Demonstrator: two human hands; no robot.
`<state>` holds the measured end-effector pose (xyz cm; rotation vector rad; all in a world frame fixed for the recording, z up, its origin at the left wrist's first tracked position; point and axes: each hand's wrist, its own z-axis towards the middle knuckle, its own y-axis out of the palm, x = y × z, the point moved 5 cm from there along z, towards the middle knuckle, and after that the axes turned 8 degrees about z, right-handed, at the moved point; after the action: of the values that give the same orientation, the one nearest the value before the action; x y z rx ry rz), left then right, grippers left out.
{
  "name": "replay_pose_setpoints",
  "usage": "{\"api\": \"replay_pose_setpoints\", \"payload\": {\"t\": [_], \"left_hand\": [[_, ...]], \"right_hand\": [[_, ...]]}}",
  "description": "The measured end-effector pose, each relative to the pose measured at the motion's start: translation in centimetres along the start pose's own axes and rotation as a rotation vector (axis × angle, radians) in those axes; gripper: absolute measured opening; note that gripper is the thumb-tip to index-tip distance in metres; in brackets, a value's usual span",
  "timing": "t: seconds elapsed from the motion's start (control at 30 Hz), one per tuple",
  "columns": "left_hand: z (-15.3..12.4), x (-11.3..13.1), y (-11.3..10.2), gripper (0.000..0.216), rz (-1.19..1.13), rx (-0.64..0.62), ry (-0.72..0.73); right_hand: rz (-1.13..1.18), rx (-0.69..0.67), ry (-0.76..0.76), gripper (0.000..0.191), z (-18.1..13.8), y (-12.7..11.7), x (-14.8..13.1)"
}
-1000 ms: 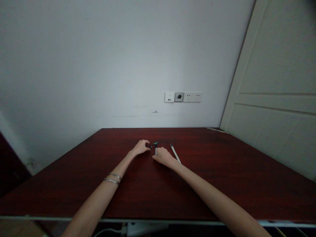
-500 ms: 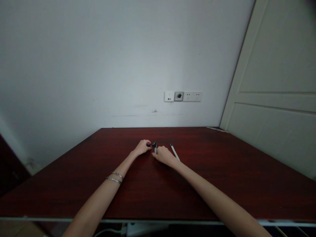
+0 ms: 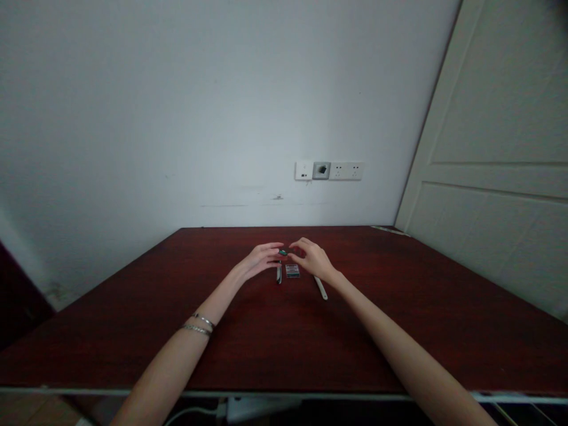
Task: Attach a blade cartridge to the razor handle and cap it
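At the left, past two bracelets [image 3: 198,325], the left hand [image 3: 261,259] reaches over the tabletop [image 3: 248,349] with fingers stretched out and slightly apart, and whether they pinch the small dark-green piece [image 3: 283,252] at their tips I cannot tell. Just below lie a slim handle [image 3: 278,275] and, right beside it, a clear case [image 3: 293,271]. The right hand [image 3: 314,258] curves toward the piece, thumb and forefinger parted, and a pale stick [image 3: 320,289] lies partly beneath it.

Left hand [image 3: 258,258] near right hand [image 3: 316,257], both with fingers [image 3: 270,245] apart
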<state>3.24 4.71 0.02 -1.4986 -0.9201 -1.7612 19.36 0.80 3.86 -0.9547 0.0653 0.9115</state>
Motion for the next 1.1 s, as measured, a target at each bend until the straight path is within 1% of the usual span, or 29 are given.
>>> {"api": "replay_pose_setpoints", "payload": {"t": [0.07,0.23,0.47,0.7,0.9,1.1], "left_hand": [[-0.2,0.3,0.6,0.040,-0.064,-0.027,0.000],[-0.3,0.6,1.2,0.033,-0.150,-0.001,0.001],[-0.2,0.4,1.3,0.029,-0.203,0.005,-0.017],[-0.1,0.1,1.3,0.027,-0.212,0.041,-0.059],[0.0,0.0,1.5,0.024,-0.275,0.036,-0.045],[-0.2,0.1,1.8,0.022,-0.267,0.063,-0.055]], "right_hand": [[0.013,-0.005,-0.029,0.024,-0.2,0.0,-0.6],[0.062,-0.004,-0.059,0.024,-0.3,-0.1,-1.6],[0.063,0.066,-0.045,0.020,-0.2,-0.1,-1.5],[0.066,0.084,-0.033,0.020,-0.2,0.0,-1.5],[0.073,0.118,-0.081,0.019,-0.2,-0.1,-1.7],[0.057,0.117,-0.106,0.020,-0.2,-0.2,-1.8]]}}
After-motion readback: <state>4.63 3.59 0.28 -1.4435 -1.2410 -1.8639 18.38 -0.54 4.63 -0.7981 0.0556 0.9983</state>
